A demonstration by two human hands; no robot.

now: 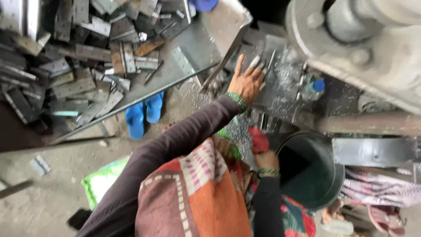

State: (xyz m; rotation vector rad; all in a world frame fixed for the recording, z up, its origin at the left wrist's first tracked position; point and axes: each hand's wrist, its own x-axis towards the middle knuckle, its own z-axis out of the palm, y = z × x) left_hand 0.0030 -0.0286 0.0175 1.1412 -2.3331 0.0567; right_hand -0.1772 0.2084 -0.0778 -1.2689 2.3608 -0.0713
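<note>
My left hand (pixel 245 82) reaches forward on a purple-sleeved arm, a green bangle at its wrist. Its index finger points up while the other fingers pinch a small grey metal piece (pixel 256 61) above a machine bed (pixel 280 94) strewn with metal shavings. My right hand (pixel 266 159) is lower and nearer to me, also with a green bangle. It is closed around a red cloth (pixel 258 139) at the rim of a dark round bucket (pixel 326 193). An orange patterned wrap covers my lap.
A heap of flat metal plates and hinges (pixel 83 52) fills the upper left on a sloping steel sheet. Blue slippers (pixel 144 112) lie below it. A blue-capped bottle (pixel 312 85) stands under the large grey machine (pixel 368 39). A green-white sack (pixel 101 180) lies on the floor.
</note>
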